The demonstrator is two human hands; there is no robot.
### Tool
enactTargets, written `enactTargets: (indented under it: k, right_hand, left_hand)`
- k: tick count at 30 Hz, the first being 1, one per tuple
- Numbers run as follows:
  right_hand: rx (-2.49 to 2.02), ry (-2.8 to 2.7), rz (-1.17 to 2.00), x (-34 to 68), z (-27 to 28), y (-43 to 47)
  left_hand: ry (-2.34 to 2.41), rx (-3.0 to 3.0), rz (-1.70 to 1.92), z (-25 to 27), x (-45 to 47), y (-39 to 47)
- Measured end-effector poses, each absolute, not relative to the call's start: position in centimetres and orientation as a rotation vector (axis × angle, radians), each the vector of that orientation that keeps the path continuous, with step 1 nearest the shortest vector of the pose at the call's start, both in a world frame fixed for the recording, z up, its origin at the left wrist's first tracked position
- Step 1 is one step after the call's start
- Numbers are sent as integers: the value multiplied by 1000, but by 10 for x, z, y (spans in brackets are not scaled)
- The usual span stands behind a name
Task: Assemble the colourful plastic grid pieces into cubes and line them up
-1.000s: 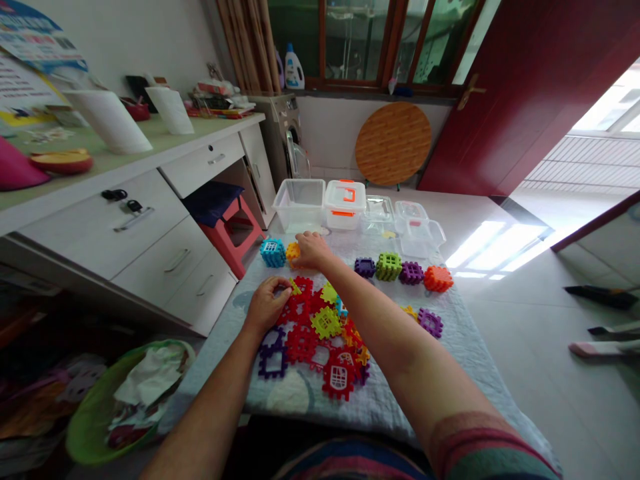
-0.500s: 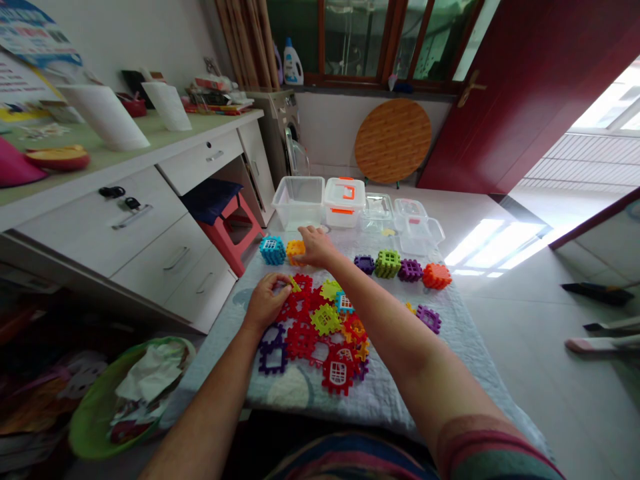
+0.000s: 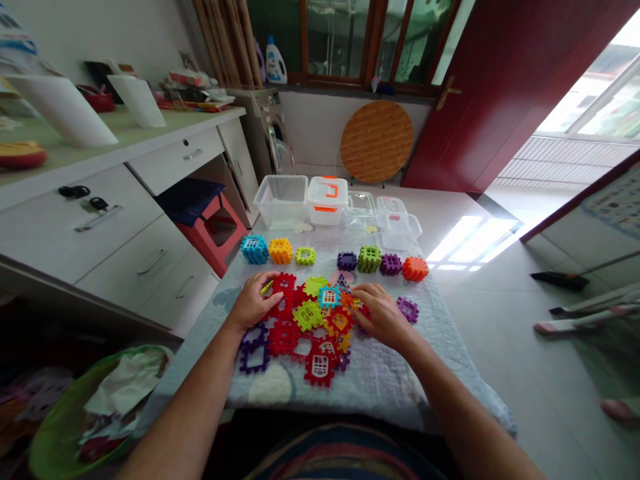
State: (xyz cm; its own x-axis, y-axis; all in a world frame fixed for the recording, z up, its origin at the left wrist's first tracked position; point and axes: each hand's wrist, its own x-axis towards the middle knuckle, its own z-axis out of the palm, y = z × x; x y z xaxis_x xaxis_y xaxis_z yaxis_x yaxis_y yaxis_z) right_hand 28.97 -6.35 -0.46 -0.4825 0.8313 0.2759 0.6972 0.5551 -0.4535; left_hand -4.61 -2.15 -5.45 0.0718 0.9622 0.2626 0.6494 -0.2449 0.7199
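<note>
My left hand (image 3: 254, 301) is at the left edge of a loose pile of plastic interlocking building tiles, with a yellow-green tile (image 3: 267, 287) between thumb and fingers. Red tiles (image 3: 284, 337) lie just beside it. At the pile's right side, my right hand (image 3: 381, 312) reaches palm down, thumb and fingers apart, over orange and yellow tiles (image 3: 356, 303); its fingertips are partly hidden. Between the hands lie a lime tile (image 3: 309, 315) and a blue tile with a white lattice window (image 3: 330, 296). Dark purple tiles (image 3: 255, 358) lie near my left wrist.
Behind the pile stand stacks of tiles: blue (image 3: 255, 249), yellow-orange (image 3: 281, 251), lime (image 3: 305, 256), navy (image 3: 347, 261), green (image 3: 369, 259), purple (image 3: 391, 265) and orange (image 3: 415, 269). Clear plastic boxes (image 3: 281, 203) line the far edge. A purple tile (image 3: 408, 309) lies at right.
My right hand has moved from the stacks at the back left to the pile's right side, uncovering the lime stack. My left hand stays at the pile's left edge. The view has shifted slightly.
</note>
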Motion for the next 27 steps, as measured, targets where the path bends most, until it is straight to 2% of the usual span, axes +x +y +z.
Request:
enactTargets:
  k: [5, 14, 22, 27]
  right_hand:
    - [-1425, -2143, 236, 318, -28, -64]
    - [-1456, -2037, 265, 326, -41, -62]
    - [-1445, -2048, 227, 326, -47, -59]
    - [-1473, -2065, 208, 324, -47, -61]
  left_hand:
    - [1599, 1880, 1050, -54, -47, -24]
    - [1620, 1607, 1167, -55, -46, -27]
    - [1564, 1359, 1418, -52, -42, -29]
    - [1537, 1276, 1427, -52, -43, -28]
